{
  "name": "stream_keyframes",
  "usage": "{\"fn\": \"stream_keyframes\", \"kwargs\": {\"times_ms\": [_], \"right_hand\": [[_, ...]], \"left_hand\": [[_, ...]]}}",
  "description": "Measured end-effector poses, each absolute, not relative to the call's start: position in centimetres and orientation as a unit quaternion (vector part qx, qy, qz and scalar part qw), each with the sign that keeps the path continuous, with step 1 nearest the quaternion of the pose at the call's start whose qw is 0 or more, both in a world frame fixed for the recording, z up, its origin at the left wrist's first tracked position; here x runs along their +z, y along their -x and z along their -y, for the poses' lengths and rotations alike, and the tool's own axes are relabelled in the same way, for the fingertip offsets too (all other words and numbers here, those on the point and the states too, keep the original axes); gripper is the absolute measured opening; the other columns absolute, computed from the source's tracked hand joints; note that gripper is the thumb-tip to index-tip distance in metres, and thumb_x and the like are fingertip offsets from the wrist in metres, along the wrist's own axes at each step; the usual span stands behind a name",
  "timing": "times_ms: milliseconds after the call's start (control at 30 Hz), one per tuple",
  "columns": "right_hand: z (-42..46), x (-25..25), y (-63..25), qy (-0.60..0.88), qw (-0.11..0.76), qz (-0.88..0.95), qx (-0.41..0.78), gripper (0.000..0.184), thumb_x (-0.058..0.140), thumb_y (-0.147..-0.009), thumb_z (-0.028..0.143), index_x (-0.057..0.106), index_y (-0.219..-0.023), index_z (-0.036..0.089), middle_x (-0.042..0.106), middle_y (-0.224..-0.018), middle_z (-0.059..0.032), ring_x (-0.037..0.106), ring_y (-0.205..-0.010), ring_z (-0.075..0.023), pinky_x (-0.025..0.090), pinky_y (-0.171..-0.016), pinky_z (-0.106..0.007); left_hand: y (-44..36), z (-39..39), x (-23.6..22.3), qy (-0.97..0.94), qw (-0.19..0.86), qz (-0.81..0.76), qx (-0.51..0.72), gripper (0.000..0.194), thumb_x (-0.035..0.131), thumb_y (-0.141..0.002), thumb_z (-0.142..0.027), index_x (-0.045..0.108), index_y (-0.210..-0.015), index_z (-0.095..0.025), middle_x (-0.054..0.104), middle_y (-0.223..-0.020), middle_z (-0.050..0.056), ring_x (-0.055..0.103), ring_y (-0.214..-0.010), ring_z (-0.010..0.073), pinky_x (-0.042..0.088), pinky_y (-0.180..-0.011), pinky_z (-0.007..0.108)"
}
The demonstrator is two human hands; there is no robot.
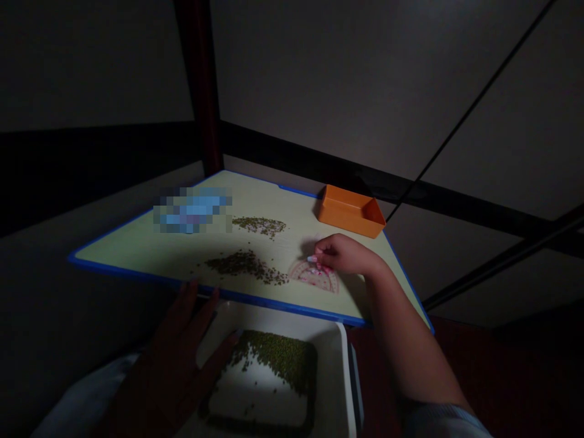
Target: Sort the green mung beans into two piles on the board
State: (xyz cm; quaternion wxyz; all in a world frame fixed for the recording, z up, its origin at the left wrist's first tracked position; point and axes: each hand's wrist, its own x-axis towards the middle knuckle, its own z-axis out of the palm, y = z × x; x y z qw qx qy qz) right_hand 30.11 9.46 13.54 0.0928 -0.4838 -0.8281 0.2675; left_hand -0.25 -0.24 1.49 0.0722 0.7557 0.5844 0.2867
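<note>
My left hand (182,347), in shadow, rests over the left side of a white plastic tub (344,365). Its fingers are stretched and apart near the table's edge, and its thumb reaches over the tub's inside. Small green beans (283,353) lie in the tub. My right hand (340,252) is closed in a pinch above a clear protractor (314,281) with pink markings on the table; what it holds, if anything, I cannot make out. Left of it is a dark heap of small beans or seeds (244,266). A greener scatter of beans (260,225) lies farther back.
The pale folding table (137,249) has a blue rim. An orange open box (349,213) stands at its back right corner. A blurred blue item (194,210) lies at the left. Walls stand behind the table, with a dark red post (201,85) in the corner.
</note>
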Motion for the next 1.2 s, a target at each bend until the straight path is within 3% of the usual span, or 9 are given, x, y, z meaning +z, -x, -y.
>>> {"fn": "stream_keyframes", "kwargs": {"times_ms": [200, 433, 700, 933, 1200], "right_hand": [[-9.5, 13.4, -29.7, 0.483, 0.07, 0.835, 0.254, 0.025, 0.051, -0.087, 0.025, 0.065, -0.07, 0.013, 0.056, -0.055, 0.0021, 0.045, -0.052, -0.008, 0.031, -0.056, -0.023], [-9.5, 13.2, -29.4, 0.48, 0.065, 0.832, 0.27, 0.021, 0.051, -0.086, 0.02, 0.06, -0.067, 0.014, 0.055, -0.055, 0.0025, 0.046, -0.052, -0.0079, 0.031, -0.056, -0.022], [-9.6, 13.3, -30.0, 0.464, 0.084, 0.831, 0.296, 0.024, 0.051, -0.087, 0.027, 0.059, -0.068, 0.014, 0.055, -0.056, 0.0024, 0.046, -0.053, -0.0081, 0.033, -0.057, -0.023], [-9.6, 13.1, -29.7, 0.468, 0.056, 0.833, 0.291, 0.018, 0.052, -0.083, 0.019, 0.06, -0.067, 0.014, 0.057, -0.056, 0.0023, 0.045, -0.053, -0.008, 0.032, -0.056, -0.023], [-9.7, 13.0, -29.5, 0.467, 0.061, 0.837, 0.279, 0.025, 0.051, -0.087, 0.027, 0.059, -0.068, 0.014, 0.056, -0.055, 0.0023, 0.046, -0.052, -0.0079, 0.033, -0.056, -0.023]], "left_hand": [[0.5, 0.2, 1.3, -0.756, 0.076, -0.59, 0.274, 0.071, 0.032, -0.083, -0.061, 0.047, -0.133, -0.013, 0.021, -0.156, 0.018, 0.023, -0.142, 0.0353, 0.03, -0.11, 0.056], [0.4, 0.0, 0.9, -0.754, 0.072, -0.589, 0.281, 0.068, 0.036, -0.083, -0.06, 0.043, -0.137, -0.019, 0.019, -0.157, 0.012, 0.023, -0.142, 0.0344, 0.03, -0.11, 0.055], [0.6, 0.1, 0.8, -0.761, 0.061, -0.583, 0.279, 0.068, 0.039, -0.081, -0.06, 0.04, -0.138, -0.023, 0.017, -0.159, 0.008, 0.023, -0.142, 0.0339, 0.032, -0.11, 0.052], [0.5, 0.2, 1.0, -0.765, 0.055, -0.581, 0.274, 0.067, 0.033, -0.084, -0.06, 0.036, -0.14, -0.023, 0.007, -0.16, 0.008, 0.02, -0.143, 0.0317, 0.031, -0.111, 0.051], [0.6, 0.1, 0.4, -0.772, 0.016, -0.568, 0.285, 0.07, 0.031, -0.084, -0.062, 0.039, -0.139, -0.019, 0.015, -0.159, 0.012, 0.022, -0.143, 0.0317, 0.032, -0.11, 0.051]]}}
